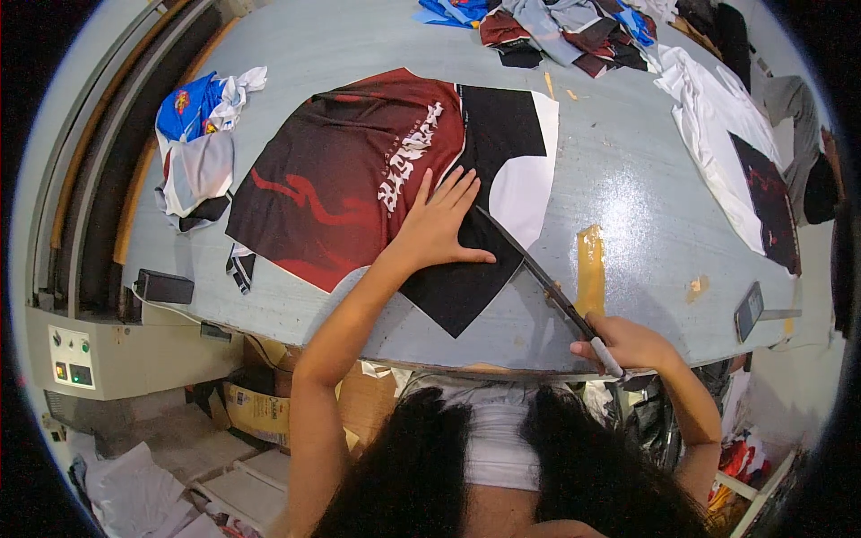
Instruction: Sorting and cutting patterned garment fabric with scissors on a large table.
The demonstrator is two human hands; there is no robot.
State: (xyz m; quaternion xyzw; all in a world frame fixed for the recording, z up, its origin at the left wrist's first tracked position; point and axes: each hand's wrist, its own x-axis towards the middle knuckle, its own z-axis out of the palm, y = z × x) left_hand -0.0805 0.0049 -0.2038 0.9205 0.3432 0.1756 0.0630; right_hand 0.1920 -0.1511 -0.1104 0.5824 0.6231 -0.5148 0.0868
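Observation:
My left hand (pixel 444 220) lies with fingers spread on a printed fabric piece, across the border between its dark red part (pixel 332 161) with white lettering and its black part (pixel 502 121). A white curved area (pixel 520 206) shows at that piece's right side. My right hand (pixel 610 345) is closed on the handles of long shears (pixel 552 291), whose blades reach diagonally up-left to the black fabric, beside my left fingers and thumb. Yellow tape (pixel 589 260) is stuck to the grey tabletop (pixel 655 269) just right of the shears.
A blue and white cloth pile (pixel 197 139) lies left, mixed garment pieces (pixel 574 31) at the back, white fabric (pixel 708 125) right. A black box (pixel 164 286) and a phone (pixel 750 312) sit near the table's front. A machine with a control panel (pixel 72 357) stands left. Cardboard (pixel 256 412) is below.

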